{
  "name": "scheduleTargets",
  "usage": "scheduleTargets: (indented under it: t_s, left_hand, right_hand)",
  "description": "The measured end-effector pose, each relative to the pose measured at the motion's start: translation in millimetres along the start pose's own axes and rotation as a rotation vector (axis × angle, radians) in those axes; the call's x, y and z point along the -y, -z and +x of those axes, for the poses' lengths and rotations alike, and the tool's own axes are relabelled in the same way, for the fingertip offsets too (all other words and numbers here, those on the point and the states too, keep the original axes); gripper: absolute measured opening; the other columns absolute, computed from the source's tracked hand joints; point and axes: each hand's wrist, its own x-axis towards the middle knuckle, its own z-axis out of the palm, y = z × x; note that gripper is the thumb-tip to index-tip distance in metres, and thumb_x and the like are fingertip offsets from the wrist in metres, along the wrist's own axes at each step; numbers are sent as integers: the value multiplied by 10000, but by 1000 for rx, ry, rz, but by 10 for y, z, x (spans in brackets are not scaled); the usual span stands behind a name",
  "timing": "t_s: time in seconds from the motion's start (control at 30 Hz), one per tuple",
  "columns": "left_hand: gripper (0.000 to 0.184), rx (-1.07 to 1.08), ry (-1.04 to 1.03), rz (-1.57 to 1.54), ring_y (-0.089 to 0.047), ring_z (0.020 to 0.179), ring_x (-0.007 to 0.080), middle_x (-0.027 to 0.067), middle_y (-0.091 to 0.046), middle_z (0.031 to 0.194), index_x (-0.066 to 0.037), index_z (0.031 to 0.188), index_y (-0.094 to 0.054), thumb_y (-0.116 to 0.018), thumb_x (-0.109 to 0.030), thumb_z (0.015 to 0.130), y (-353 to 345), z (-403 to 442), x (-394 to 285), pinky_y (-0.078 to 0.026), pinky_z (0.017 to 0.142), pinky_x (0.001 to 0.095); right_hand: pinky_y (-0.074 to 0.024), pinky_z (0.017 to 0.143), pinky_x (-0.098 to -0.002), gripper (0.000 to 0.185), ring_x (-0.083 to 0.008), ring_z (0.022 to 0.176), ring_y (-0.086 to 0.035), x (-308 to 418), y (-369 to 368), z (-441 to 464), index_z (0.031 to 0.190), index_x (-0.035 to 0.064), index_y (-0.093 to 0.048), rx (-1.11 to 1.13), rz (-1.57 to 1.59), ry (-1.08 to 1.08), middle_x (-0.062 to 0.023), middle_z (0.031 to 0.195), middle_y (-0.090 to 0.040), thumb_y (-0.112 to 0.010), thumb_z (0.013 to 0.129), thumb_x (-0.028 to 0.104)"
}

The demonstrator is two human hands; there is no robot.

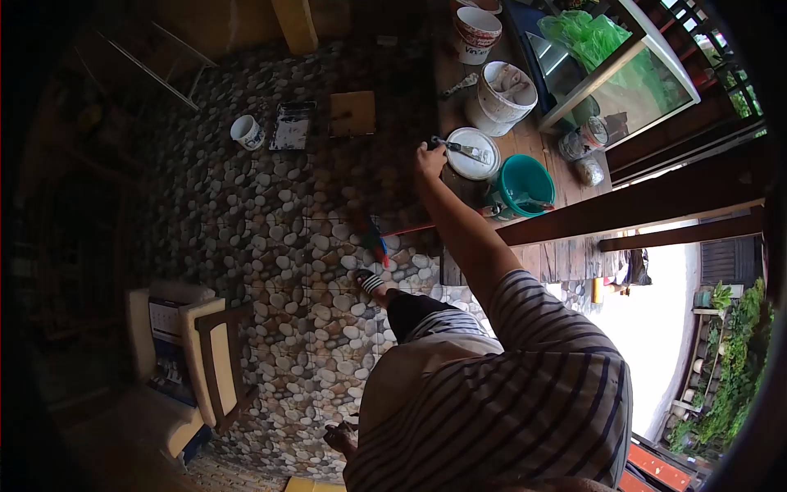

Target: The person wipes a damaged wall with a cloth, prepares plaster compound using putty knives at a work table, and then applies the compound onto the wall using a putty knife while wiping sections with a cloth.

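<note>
My right hand [429, 160] reaches out to the wooden table, closed round the dark handle of a putty knife [471, 152]. The knife's pale, smeared blade lies over a round white lid [475, 170]. Just beyond the lid stands a white bucket [494, 115] with smeared sides. A teal bucket [525, 176] is close to my right forearm, with tools leaning inside it. Low beside my body, my left hand [341, 439] hangs over the pebble-patterned floor, fingers loosely apart and apparently holding nothing; my shirt hides part of that arm.
On the table [557, 258] are another paint bucket [475, 34], a smeared jar [584, 138] and a glass tank [631, 66] with green netting. A white pail [247, 132], a paint tray [293, 126] and cardboard [352, 113] lie on the floor. A chair [217, 361] stands left.
</note>
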Motion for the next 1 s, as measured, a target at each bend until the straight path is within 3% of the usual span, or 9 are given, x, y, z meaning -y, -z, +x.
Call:
scheduleTargets:
  t_s: [0.17, 0.23, 0.4, 0.47, 0.53, 0.63, 0.73, 0.83, 1.0]
  left_hand:
    - [395, 1, -55, 24, -584, 1144, 436, 274, -572, 1222, 55, 1283, -530, -541, -218, 998, 346, 826, -847, -471, 956, 504]
    - [396, 0, -98, 22, -579, 1169, 434, 276, -564, 1262, 56, 1304, -517, -545, -185, 992, 437, 1249, -1257, -467, 971, 499]
    - [420, 3, -240, -77, -565, 1231, 431, 281, -544, 1361, 58, 1359, -486, -555, -103, 977, 540, 2309, -2580, -458, 1010, 486]
    - [344, -60, -317, -141, -587, 1123, 394, 255, -594, 1216, 31, 1286, -558, -532, -70, 959, 404, 2517, -3337, -447, 1004, 483]
    - [339, -32, -579, -175, -618, 1070, 403, 275, -592, 1232, 26, 1307, -529, -439, -77, 997, 219, 2822, -4013, -482, 969, 459]
    - [363, 185, -584, -253, -545, 907, 287, 211, -576, 1152, 17, 1340, -479, -517, -148, 1020, -2, 2767, -5299, -476, 821, 410]
    - [394, 371, -703, -258, -570, 1036, 321, 204, -575, 1238, 1, 1366, -470, -514, -214, 1039, -330, 2388, -6462, -461, 927, 427]
    - [297, 686, -699, -411, -592, 1086, 251, 145, -573, 1269, -16, 1309, -501, -507, -160, 1049, -986, 2258, -7262, -483, 930, 379]
    - [248, 1098, -864, -355, -616, 915, 161, 85, -646, 1071, -20, 1274, -510, -474, -129, 1055, -1885, 1584, -8246, -508, 798, 315]
  right_hand:
    - [-534, 917, -571, 586, -486, 1108, -649, -127, -19, 808, 1445, 126, -476, -141, -191, -98, -319, 1289, -521, -595, 974, 452]
    - [-555, 921, -524, 662, -463, 1059, -696, -17, 53, 898, 1329, -1, -467, -150, -231, -183, -321, 1202, -648, -640, 954, 516]
    - [-555, 951, -485, 753, -425, 1081, -706, 124, 50, 981, 1306, -73, -423, -142, -301, -279, -284, 1146, -703, -729, 902, 484]
    - [-553, 963, -474, 781, -415, 1101, -703, 110, 61, 988, 1309, -89, -412, -116, -301, -297, -279, 1161, -704, -754, 886, 471]
    - [-544, 987, -457, 792, -426, 1136, -687, 107, 44, 1021, 1331, -91, -394, -143, -220, -375, -289, 1197, -693, -786, 868, 419]
    - [-530, 1012, -456, 781, -439, 1163, -669, 137, 66, 997, 1328, -101, -402, -180, -42, -456, -313, 1223, -677, -805, 853, 370]
    - [-521, 1009, -480, 770, -456, 1150, -665, 95, 57, 958, 1306, -112, -430, -262, 38, -476, -331, 1205, -674, -810, 827, 356]
    - [-523, 991, -486, 781, -465, 1116, -673, -42, 53, 908, 1294, -124, -428, -348, 47, -443, -342, 1168, -677, -793, 814, 372]
    - [-524, 976, -485, 709, -478, 1071, -677, -181, 73, 774, 1244, -106, -445, -391, 80, -424, -332, 1110, -686, -769, 805, 345]
